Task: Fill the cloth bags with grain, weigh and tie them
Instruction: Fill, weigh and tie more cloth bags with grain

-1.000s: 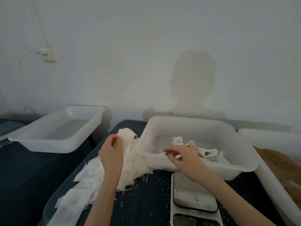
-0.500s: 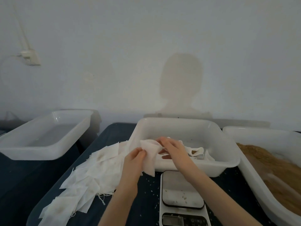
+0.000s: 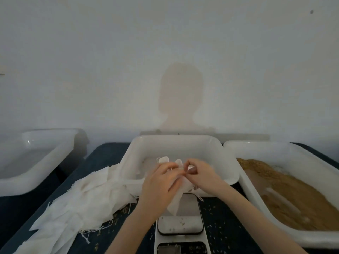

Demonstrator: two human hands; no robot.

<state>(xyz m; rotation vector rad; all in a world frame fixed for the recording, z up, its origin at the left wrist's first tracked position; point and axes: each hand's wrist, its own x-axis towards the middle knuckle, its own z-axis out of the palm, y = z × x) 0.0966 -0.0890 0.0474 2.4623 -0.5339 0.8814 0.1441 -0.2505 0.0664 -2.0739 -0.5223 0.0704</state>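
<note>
Hands meet over the flat scale [image 3: 180, 213]: left hand [image 3: 159, 186] grips a limp white cloth bag [image 3: 176, 198], right hand [image 3: 200, 174] pinches its top edge, loose tan grain [image 3: 286, 191] right.

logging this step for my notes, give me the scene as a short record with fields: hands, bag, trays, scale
left hand: left hand grips the cloth bag
right hand: right hand pinches the bag's top edge
bag: held above the scale, looks unfilled
middle tray: middle tray behind the hands, some white cloth pieces inside
grain: grain in the right tray
left tray: left tray with nothing visible in it
spare bags: pile of cloth bags left of the scale
</note>
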